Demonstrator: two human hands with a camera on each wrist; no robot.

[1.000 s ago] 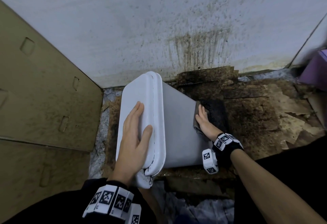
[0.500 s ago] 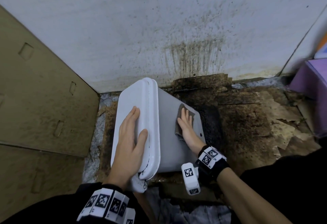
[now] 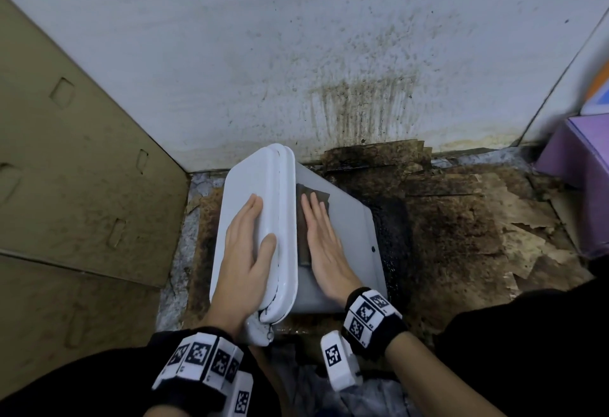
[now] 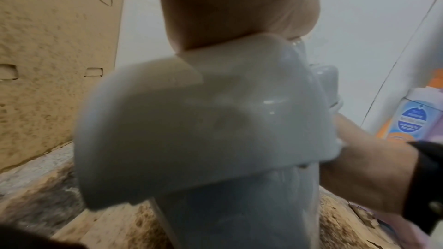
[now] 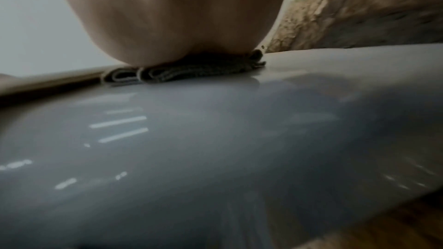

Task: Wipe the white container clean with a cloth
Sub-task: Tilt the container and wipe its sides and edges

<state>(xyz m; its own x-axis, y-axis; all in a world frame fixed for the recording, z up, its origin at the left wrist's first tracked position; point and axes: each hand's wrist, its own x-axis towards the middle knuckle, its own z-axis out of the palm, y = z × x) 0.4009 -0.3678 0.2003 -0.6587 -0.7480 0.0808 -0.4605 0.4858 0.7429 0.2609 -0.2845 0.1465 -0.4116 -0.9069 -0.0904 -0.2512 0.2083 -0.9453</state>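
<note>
At the left edge of the head view I see a stained cardboard panel (image 3: pixel 75 166) leaning along the wall, filling the upper left and middle left of the frame. Just right of it, in the centre, the white container (image 3: pixel 346 228) lies tipped on its side on the floor, its lid (image 3: pixel 260 192) facing left and its broad side facing up. My left hand (image 3: pixel 245 252) lies flat on the lid, fingers straight and together, thumb stretched along the lid's rim; it presses rather than grips, and the left wrist view shows the palm (image 4: pixel 235 7) against the lid's rounded edge. Right of the rim, my right hand (image 3: pixel 324 242) lies flat on the upturned side of the container with fingers straight, pressing a dark folded cloth (image 3: pixel 311 196) against the plastic; the cloth touches the lid's rim and shows beyond the fingertips. In the right wrist view the cloth (image 5: pixel 191 73) is squashed under the heel of the hand, on glossy wet-looking plastic. Above, the white wall (image 3: pixel 296 37) carries a dark streaked stain (image 3: pixel 362 107). To the right, the floor is covered with blackened, peeling cardboard (image 3: pixel 478 219). At the far right edge sits a purple box (image 3: pixel 580 159).
</note>
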